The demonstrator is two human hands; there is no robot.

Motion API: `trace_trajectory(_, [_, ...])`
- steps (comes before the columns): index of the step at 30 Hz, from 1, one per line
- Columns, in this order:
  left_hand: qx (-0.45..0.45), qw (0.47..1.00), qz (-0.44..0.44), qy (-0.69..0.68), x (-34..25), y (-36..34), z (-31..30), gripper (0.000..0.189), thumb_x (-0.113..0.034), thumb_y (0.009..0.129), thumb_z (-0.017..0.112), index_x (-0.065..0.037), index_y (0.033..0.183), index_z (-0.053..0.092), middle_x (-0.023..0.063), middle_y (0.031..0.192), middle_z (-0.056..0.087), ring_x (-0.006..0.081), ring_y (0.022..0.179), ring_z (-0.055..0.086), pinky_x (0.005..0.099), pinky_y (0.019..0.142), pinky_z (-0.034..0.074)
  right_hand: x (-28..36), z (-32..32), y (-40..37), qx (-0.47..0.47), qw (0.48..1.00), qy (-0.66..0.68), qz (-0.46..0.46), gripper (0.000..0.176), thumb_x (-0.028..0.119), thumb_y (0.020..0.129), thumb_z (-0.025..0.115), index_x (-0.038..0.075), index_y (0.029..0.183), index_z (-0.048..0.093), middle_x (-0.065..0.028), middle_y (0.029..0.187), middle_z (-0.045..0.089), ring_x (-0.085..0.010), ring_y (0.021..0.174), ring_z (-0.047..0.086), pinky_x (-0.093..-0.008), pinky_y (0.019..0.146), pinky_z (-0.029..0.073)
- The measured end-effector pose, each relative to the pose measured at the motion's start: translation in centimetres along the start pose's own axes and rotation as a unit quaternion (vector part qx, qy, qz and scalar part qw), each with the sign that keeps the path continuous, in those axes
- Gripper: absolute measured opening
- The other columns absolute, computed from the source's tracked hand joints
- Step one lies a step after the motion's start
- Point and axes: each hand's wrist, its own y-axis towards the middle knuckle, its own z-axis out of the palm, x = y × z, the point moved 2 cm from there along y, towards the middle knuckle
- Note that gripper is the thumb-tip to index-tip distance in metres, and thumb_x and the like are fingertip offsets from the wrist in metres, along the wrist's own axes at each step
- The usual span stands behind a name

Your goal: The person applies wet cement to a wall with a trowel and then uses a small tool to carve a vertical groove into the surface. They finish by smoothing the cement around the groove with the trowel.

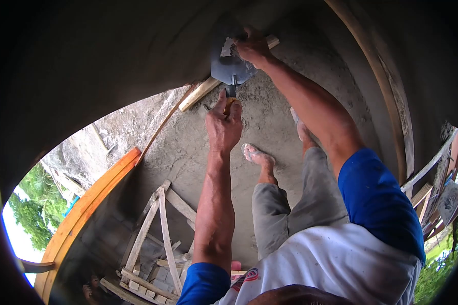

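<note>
Left hand [224, 124] grips trowel [229, 66] handle; blade points away, right hand [252, 47] apparently clutching it.

One trowel [231, 63] is in view. Two hands are on it, the left hand [224, 124] and the right hand [252, 47]. There are two feet, the near foot [258, 156] and the far foot [301, 127], which makes two sandals. There is one straight batten [201, 93] and one curved orange board [81, 213]. The loose slats [147, 239] number at least six, but the pile hides the exact count.
</note>
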Motion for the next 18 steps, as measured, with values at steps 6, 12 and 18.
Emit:
trace_trajectory(6, [0.003, 1.0, -0.005, -0.008, 0.2, -0.2, -0.5, 0.049, -0.015, 0.088, 0.056, 0.009, 0.129, 0.047, 0.0111, 0.073, 0.063, 0.0121, 0.068, 0.056, 0.0274, 0.066, 0.048, -0.3, 0.8, 0.4, -0.017, 1.0, -0.01, -0.017, 0.028, 0.017, 0.079, 0.058, 0.0, 0.101, 0.058, -0.0226, 0.089, 0.064, -0.0366, 0.086, 0.063, -0.0413, 0.074, 0.05])
trace_trajectory(12, [-0.002, 0.996, -0.01, -0.091, 0.4, -1.2, -1.3, 0.048, -0.016, 0.089, 0.056, 0.01, 0.129, 0.047, 0.0043, 0.069, 0.057, 0.0092, 0.064, 0.051, 0.0259, 0.061, 0.046, 0.6, 1.5, 0.4, 0.008, 1.0, -0.012, 0.01, 0.029, 0.017, 0.079, 0.057, 0.001, 0.102, 0.059, -0.0222, 0.093, 0.064, -0.0365, 0.089, 0.062, -0.0404, 0.078, 0.049])
trace_trajectory(18, [-0.005, 0.995, -0.028, -0.1, 1.4, -2.2, -3.3, 0.048, -0.017, 0.091, 0.056, 0.008, 0.131, 0.046, 0.002, 0.069, 0.055, 0.0077, 0.062, 0.049, 0.0241, 0.058, 0.044, 1.4, 3.0, -1.2, 0.021, 1.0, -0.017, -0.013, 0.029, 0.019, 0.081, 0.058, 0.0, 0.102, 0.059, -0.022, 0.094, 0.064, -0.0344, 0.088, 0.062, -0.0396, 0.077, 0.049])
